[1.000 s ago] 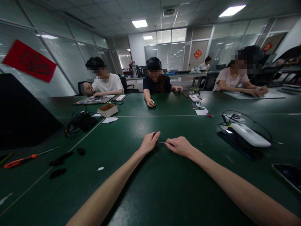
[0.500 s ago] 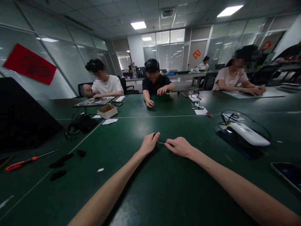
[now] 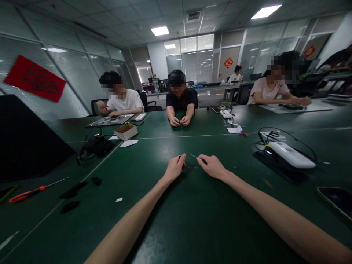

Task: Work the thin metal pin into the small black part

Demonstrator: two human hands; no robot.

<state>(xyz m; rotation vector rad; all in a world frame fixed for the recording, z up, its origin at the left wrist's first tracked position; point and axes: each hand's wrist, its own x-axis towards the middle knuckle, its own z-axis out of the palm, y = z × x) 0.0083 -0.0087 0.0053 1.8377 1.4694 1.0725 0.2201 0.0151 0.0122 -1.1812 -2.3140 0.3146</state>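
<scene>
My left hand [image 3: 174, 169] and my right hand [image 3: 211, 167] sit close together over the dark green table [image 3: 198, 223], a small gap between them. My right fingers pinch a thin wire [image 3: 196, 157], with its bright tip pointing up and left. My left fingers close on a small dark piece [image 3: 180, 158], mostly hidden by the fingers. I cannot tell exactly what it is.
To the right lie a white oblong device [image 3: 291, 154] with black cable on a dark tablet [image 3: 275, 163], and a phone [image 3: 334, 201]. To the left are an orange-handled screwdriver [image 3: 27, 194], black scraps, and a cardboard box [image 3: 126, 132]. Several people sit working across the table.
My hands have drawn slightly apart, and the wire no longer spans the gap between them. It now angles up and left from my right hand. The view has tilted slightly.
</scene>
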